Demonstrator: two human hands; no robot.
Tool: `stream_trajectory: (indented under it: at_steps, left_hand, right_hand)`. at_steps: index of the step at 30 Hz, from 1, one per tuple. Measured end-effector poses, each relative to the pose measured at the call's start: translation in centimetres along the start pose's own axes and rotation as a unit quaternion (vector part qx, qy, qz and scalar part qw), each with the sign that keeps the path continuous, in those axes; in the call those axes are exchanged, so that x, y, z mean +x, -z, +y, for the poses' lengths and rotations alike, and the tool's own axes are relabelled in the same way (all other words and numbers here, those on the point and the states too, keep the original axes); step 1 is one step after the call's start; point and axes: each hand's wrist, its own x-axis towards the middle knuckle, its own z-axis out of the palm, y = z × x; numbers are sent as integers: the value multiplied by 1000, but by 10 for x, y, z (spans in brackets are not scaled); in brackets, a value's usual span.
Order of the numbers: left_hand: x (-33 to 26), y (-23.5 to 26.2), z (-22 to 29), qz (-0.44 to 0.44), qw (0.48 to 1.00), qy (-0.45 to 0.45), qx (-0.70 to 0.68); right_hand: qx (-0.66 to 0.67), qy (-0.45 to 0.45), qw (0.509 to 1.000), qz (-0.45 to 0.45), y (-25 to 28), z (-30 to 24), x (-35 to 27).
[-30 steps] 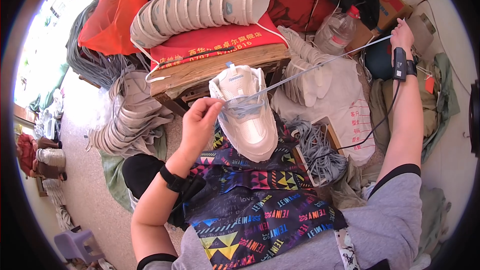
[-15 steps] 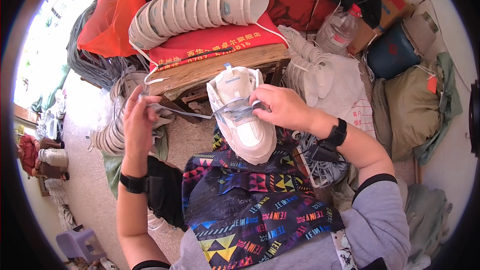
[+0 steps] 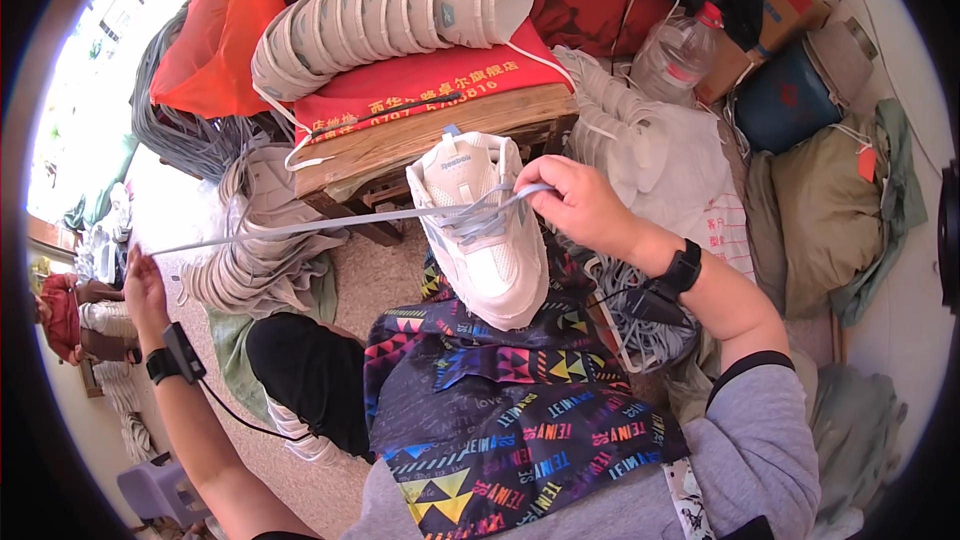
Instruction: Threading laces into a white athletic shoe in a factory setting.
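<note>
A white and beige sneaker rests toe toward me on my lap, its heel end near the wooden bench edge. A grey-blue shoelace threads through its upper eyelets and runs in a taut line out to the far left. At that end my left hand is closed on the lace, arm stretched well away from the shoe. Just right of the shoe's opening, my right hand pinches a loop of lace between thumb and forefinger. The patterned dark apron lies under the toe.
A row of nested shoe uppers lies on a red cloth over the wooden bench. More uppers hang at the left. Bundled laces sit by my right forearm. A plastic bottle and olive sack are at right.
My left hand has swung far out to the left, drawing the slack lace straight. My right hand has shifted slightly right and up, still pinching lace. The shoe has barely moved.
</note>
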Motion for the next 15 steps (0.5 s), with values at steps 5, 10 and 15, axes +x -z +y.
stream_trajectory:
  at_steps: [5, 10, 15]
  left_hand:
    - [-126, -175, -114, -156, 968, 93, 171]
    - [-206, -236, -133, -191, 944, 159, 219]
    - [-245, -272, -161, -264, 911, 81, 306]
  right_hand:
    - [106, -100, 989, 21, 15, 10, -1]
    - [46, -83, 995, 5, 59, 4, 14]
    - [-47, 28, 993, -104, 24, -21, 18]
